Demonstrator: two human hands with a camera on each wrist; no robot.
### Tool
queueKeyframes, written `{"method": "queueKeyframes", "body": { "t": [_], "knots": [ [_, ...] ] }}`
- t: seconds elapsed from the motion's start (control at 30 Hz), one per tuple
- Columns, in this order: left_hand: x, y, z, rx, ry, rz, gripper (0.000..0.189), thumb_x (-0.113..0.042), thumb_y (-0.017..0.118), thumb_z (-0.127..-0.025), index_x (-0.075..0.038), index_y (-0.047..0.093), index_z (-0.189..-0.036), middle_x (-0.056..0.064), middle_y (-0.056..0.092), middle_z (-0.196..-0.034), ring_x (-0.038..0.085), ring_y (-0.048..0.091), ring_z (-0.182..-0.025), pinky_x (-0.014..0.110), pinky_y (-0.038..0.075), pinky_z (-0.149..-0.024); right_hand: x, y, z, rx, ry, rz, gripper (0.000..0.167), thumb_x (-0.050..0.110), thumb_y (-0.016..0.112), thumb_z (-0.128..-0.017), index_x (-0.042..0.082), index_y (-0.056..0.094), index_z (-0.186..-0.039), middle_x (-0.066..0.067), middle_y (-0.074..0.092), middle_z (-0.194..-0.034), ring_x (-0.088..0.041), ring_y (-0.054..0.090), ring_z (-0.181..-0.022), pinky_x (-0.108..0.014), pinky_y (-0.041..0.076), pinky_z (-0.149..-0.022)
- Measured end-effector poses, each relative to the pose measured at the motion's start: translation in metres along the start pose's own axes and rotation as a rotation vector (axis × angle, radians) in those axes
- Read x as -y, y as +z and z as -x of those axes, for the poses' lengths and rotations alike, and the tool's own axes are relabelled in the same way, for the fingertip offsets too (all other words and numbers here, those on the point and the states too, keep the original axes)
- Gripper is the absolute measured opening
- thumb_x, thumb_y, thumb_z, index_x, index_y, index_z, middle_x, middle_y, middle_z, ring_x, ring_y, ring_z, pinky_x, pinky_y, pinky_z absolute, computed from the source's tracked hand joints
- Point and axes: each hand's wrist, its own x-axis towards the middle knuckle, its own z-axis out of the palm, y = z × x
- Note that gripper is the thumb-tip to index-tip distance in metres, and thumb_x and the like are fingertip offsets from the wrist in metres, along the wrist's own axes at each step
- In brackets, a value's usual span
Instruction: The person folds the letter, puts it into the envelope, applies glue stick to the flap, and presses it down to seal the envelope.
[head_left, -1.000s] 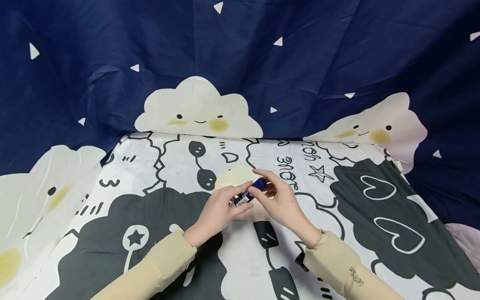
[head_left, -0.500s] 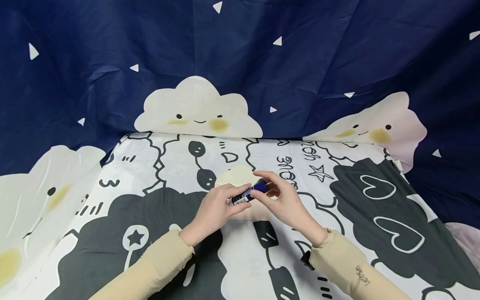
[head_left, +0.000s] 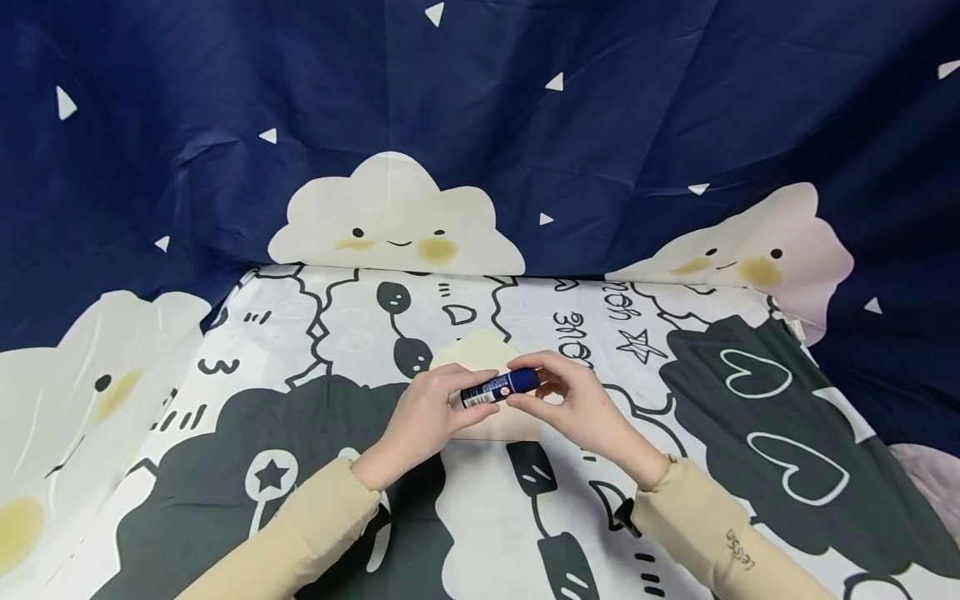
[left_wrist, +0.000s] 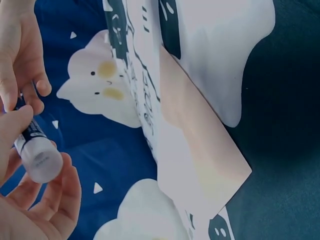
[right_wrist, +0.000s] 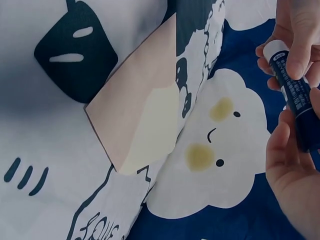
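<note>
A dark blue glue stick (head_left: 498, 388) with a printed label and a white base lies nearly level between both hands. My left hand (head_left: 422, 418) pinches its white-base end between thumb and fingers. At the blue cap end, the thumb and index finger of my right hand (head_left: 588, 414) grip it from below and above. The left wrist view shows the round white base (left_wrist: 45, 162) facing the camera. Beneath the hands lies an envelope (right_wrist: 127, 97), pale pink, its cream flap (head_left: 480, 346) spread open away from me. The hands cover part of it.
A black and white cartoon-print cloth (head_left: 487, 517) covers the surface. Behind it hangs a dark blue curtain (head_left: 480, 108) with white triangles and smiling clouds (head_left: 397, 221). Cream sleeves (head_left: 322, 517) cover both forearms.
The glue stick has turned from a diagonal slant to nearly level. My right hand has shifted slightly right and lower, my left hand slightly left. The envelope has stayed put.
</note>
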Motion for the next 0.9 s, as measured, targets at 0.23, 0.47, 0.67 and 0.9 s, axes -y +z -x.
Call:
{"method": "queueKeyframes", "body": {
  "t": [0.23,0.47,0.67,0.9],
  "knots": [
    [0.0021,-0.0024,-0.0002,-0.009,0.027,0.059,0.032,-0.024,0.078,-0.08,-0.011,0.073,-0.11,0.002,0.072,-0.091,0.011,0.059,-0.075,0.017,0.044,-0.061,-0.0005,-0.0037,-0.0006,0.009,-0.039,0.003,0.036,0.009,0.075,-0.081,0.005,0.064,-0.115,-0.007,0.068,-0.102,-0.007,0.063,-0.084,-0.024,0.054,-0.076],
    [0.0044,-0.0042,-0.0002,0.002,0.048,0.08,0.033,-0.023,0.078,-0.08,-0.01,0.073,-0.11,0.003,0.072,-0.09,0.011,0.06,-0.076,0.018,0.046,-0.062,-0.0006,-0.0055,-0.0012,0.007,-0.045,-0.003,0.035,0.008,0.076,-0.079,0.005,0.066,-0.112,-0.006,0.068,-0.094,-0.004,0.06,-0.079,-0.023,0.053,-0.076],
    [0.0062,-0.007,0.0016,0.023,0.062,0.092,0.033,-0.022,0.077,-0.08,-0.01,0.073,-0.111,0.004,0.071,-0.09,0.011,0.058,-0.075,0.019,0.046,-0.061,-0.0019,-0.0058,-0.0023,0.012,-0.045,-0.006,0.034,0.009,0.078,-0.078,0.006,0.068,-0.11,-0.005,0.069,-0.09,-0.005,0.06,-0.077,-0.022,0.052,-0.074],
    [0.0083,-0.009,0.0036,0.058,0.062,0.097,0.032,-0.023,0.077,-0.081,-0.013,0.073,-0.111,0.0,0.068,-0.084,0.006,0.05,-0.067,0.016,0.041,-0.057,-0.0034,-0.005,-0.0023,0.025,-0.054,-0.026,0.033,0.01,0.078,-0.077,0.005,0.069,-0.107,-0.005,0.07,-0.089,-0.005,0.06,-0.077,-0.023,0.051,-0.072]
  ]
}}
